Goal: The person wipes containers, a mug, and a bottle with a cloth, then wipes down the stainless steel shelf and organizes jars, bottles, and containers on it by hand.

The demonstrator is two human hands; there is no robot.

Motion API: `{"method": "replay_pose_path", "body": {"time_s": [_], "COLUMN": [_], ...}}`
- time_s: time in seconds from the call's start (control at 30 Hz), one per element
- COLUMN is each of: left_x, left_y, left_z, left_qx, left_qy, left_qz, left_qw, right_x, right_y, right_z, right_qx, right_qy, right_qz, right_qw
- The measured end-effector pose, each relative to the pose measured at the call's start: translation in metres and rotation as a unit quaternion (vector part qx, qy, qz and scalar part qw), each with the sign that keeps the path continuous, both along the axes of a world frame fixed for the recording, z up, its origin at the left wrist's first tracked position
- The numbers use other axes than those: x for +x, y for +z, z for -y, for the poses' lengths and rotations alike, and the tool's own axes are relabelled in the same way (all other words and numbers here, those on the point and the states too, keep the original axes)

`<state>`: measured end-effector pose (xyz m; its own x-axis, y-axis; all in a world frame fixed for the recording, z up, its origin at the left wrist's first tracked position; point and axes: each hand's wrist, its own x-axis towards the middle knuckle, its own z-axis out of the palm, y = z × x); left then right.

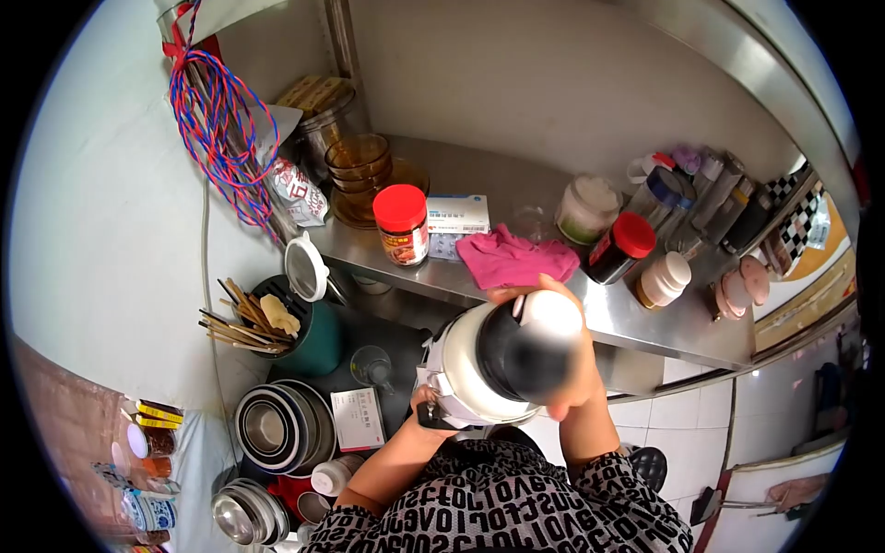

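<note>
A large white insulated bottle [466, 364] with a black collar and a white cap is held tilted in front of my chest. My left hand [431, 413] is closed around its lower side, by a dark strap or handle. My right hand [579, 355] wraps the cap end, its fingers over the top; part of this area is blurred. Just beyond the bottle, a pink cloth [516, 258] lies crumpled at the edge of the steel shelf [452, 157].
The shelf bears a red-lidded jar [402, 226], amber glass bowls [358, 166], a white box [458, 214], a dark red-capped jar [620, 249] and a white tub [588, 210]. Lower left are a green chopstick holder [318, 341], nested metal bowls [286, 429] and a drinking glass [371, 367].
</note>
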<state>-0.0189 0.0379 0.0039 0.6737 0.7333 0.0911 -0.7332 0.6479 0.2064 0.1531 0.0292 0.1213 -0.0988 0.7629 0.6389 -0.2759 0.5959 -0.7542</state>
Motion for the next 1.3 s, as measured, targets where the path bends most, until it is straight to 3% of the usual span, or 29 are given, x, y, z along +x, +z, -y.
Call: {"method": "replay_pose_path", "body": {"time_s": [0.07,0.13,0.17,0.2,0.27,0.37,0.47,0.5,0.53,0.57,0.6,0.63,0.67,0.7,0.77,0.83,0.9,0.97,1.03,1.07,1.13,1.17,1.27,1.3], "left_x": [-0.002,-0.005,-0.006,-0.006,-0.009,-0.010,-0.005,-0.007,-0.008,-0.001,0.001,0.003,0.006,0.008,0.029,0.037,0.051,0.057,0.045,0.040,0.041,0.048,0.066,0.071], "left_y": [0.004,0.004,0.005,0.005,0.011,0.006,-0.077,-0.071,-0.051,-0.028,-0.015,-0.002,-0.013,-0.006,0.001,-0.017,-0.009,0.010,0.011,0.009,0.011,0.019,0.018,0.019], "left_z": [0.000,0.005,0.006,0.009,0.009,0.007,-0.008,-0.007,-0.005,0.003,0.003,0.002,0.006,0.009,0.033,0.035,0.051,0.062,0.063,0.067,0.068,0.084,0.099,0.104], "left_qx": [-0.005,-0.016,-0.019,-0.018,-0.020,-0.019,0.033,0.055,0.077,0.103,0.143,0.177,0.210,0.208,0.163,0.192,0.209,0.214,0.146,0.148,0.163,0.135,0.146,0.149], "left_qy": [0.005,0.010,0.018,0.028,0.049,0.106,0.244,0.254,0.263,0.293,0.334,0.375,0.388,0.391,0.362,0.359,0.306,0.221,0.047,-0.059,-0.180,-0.175,-0.211,-0.207], "left_qz": [0.005,0.011,0.013,0.016,0.017,0.008,-0.044,-0.048,-0.051,-0.106,-0.154,-0.204,-0.220,-0.230,-0.240,-0.292,-0.317,-0.307,-0.285,-0.274,-0.231,-0.242,-0.155,-0.129], "left_qw": [1.000,1.000,1.000,0.999,0.998,0.994,0.968,0.965,0.960,0.945,0.919,0.887,0.870,0.867,0.886,0.865,0.873,0.900,0.946,0.948,0.942,0.945,0.954,0.958], "right_x": [-0.002,-0.006,-0.006,-0.008,-0.021,-0.054,-0.037,-0.023,-0.009,0.002,0.013,0.033,0.053,0.072,0.084,0.090,0.097,0.103,0.111,0.118,0.122,0.125,0.131,0.135], "right_y": [-0.005,-0.019,-0.020,-0.037,-0.066,-0.140,-0.128,-0.114,-0.109,-0.121,-0.132,-0.090,-0.038,-0.070,-0.026,-0.001,0.019,0.079,0.094,0.098,0.110,0.109,0.057,0.042], "right_z": [-0.008,-0.010,-0.009,-0.007,-0.003,0.028,0.062,0.072,0.077,0.084,0.091,0.100,0.117,0.120,0.146,0.150,0.156,0.156,0.147,0.137,0.119,0.113,0.075,0.070], "right_qx": [0.004,-0.106,-0.106,-0.172,-0.262,-0.476,-0.415,-0.380,-0.420,-0.294,-0.186,-0.354,-0.233,-0.178,-0.168,-0.132,0.088,0.221,0.274,0.301,0.340,0.338,0.082,0.029], "right_qy": [0.011,-0.026,-0.056,-0.060,-0.112,-0.074,0.191,0.281,0.299,0.163,-0.017,-0.016,-0.117,-0.156,-0.176,-0.180,-0.202,-0.286,-0.302,-0.284,-0.244,-0.249,-0.052,-0.043], "right_qz": [0.029,-0.092,-0.029,-0.068,-0.140,-0.216,-0.061,0.031,0.117,0.201,0.297,0.414,0.533,0.552,0.608,0.635,0.688,0.697,0.670,0.631,0.570,0.572,0.514,0.514], "right_qw": [1.000,0.990,0.992,0.981,0.948,0.849,0.887,0.881,0.849,0.920,0.937,0.838,0.805,0.799,0.756,0.739,0.691,0.620,0.620,0.656,0.707,0.704,0.853,0.856]}}
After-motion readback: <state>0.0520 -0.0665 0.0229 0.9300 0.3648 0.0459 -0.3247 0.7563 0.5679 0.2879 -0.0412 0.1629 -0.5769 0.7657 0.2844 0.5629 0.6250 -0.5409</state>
